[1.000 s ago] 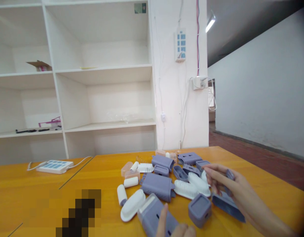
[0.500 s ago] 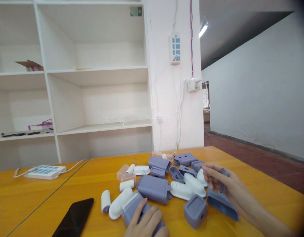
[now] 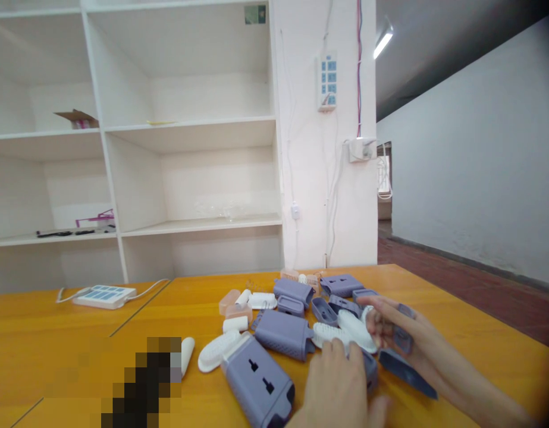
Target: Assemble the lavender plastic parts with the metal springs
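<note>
My left hand (image 3: 334,383) reaches over a boxy purple-grey plastic cap (image 3: 370,370), its fingers on the near side of the white pieces and its thumb apart; most of the cap is hidden. Whether the fingers touch it I cannot tell. My right hand (image 3: 401,333) is curled round a small purple-grey plastic piece (image 3: 404,339) lying against the palm. Below that hand is a hollow purple-grey shell (image 3: 408,373). Left of my left hand lies a purple-grey housing (image 3: 259,380) with two dark keyhole-like slots and a white end. White bristled oval pieces (image 3: 357,330) sit beyond my hands.
Another purple-grey housing (image 3: 283,334) and several smaller parts spread over the orange wooden table (image 3: 189,309). White rollers (image 3: 235,324) and translucent pink pieces (image 3: 229,302) lie left. A pixelated dark object (image 3: 140,386) is at front left. A power strip (image 3: 104,296) stands farther back.
My left hand has let go of the slotted housing and moved right to the boxy cap. My right hand still holds its small piece. The view has shifted slightly.
</note>
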Demonstrator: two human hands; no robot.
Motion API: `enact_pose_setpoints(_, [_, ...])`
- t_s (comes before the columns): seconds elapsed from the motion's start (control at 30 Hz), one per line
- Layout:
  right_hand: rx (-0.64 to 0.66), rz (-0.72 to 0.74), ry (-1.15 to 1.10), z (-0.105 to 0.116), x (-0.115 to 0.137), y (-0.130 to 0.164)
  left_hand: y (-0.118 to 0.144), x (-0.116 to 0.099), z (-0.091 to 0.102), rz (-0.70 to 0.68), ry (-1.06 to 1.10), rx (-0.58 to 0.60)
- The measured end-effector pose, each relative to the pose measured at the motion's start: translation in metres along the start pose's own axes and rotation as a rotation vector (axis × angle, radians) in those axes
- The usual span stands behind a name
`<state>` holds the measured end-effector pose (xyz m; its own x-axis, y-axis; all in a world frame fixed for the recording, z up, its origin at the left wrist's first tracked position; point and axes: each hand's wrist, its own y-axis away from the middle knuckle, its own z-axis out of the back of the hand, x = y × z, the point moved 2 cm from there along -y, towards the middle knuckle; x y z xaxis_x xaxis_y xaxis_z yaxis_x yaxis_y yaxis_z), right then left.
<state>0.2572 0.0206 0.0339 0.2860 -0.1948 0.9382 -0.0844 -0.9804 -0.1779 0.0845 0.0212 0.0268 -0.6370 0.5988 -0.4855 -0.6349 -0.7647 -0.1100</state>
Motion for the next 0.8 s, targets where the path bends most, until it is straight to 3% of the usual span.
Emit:
enact_pose_setpoints(0.07, [0.001, -0.01, -0.025, 0.001, 0.003, 0.002, -0.012, -0.009, -0.004, 0.024, 0.088, 0.008])
enact_pose_setpoints(0.17, [0.016, -0.004, -0.054, -0.001, 0.008, 0.005, -0.014, -0.005, -0.004, 0.015, 0.291, -0.004])
enact_pose_setpoints(0.27, [0.046, 0.017, -0.08, -0.01, 0.012, 0.01, 0.005, 0.019, 0.002, 0.058, 0.676, -0.021])
enact_pose_setpoints(0.4, [0.097, 0.03, -0.09, -0.029, 0.013, 0.018, 0.044, 0.062, 0.017, 0.175, 1.258, 0.054])
enact_pose_setpoints(0.5, [0.119, 0.036, -0.062, -0.045, 0.008, 0.025, 0.069, 0.087, 0.031, 0.201, 1.533, 0.017])
enact_pose_setpoints(0.63, [0.174, 0.011, 0.023, -0.063, -0.004, 0.036, 0.085, 0.102, 0.044, 0.169, 1.688, -0.109])
enact_pose_setpoints(0.73, [0.234, -0.019, 0.115, -0.074, -0.011, 0.041, 0.088, 0.102, 0.049, 0.158, 1.705, -0.183])
enact_pose_setpoints(0.8, [0.197, -0.007, 0.174, -0.081, -0.013, 0.045, 0.09, 0.1, 0.049, 0.144, 1.67, -0.213])
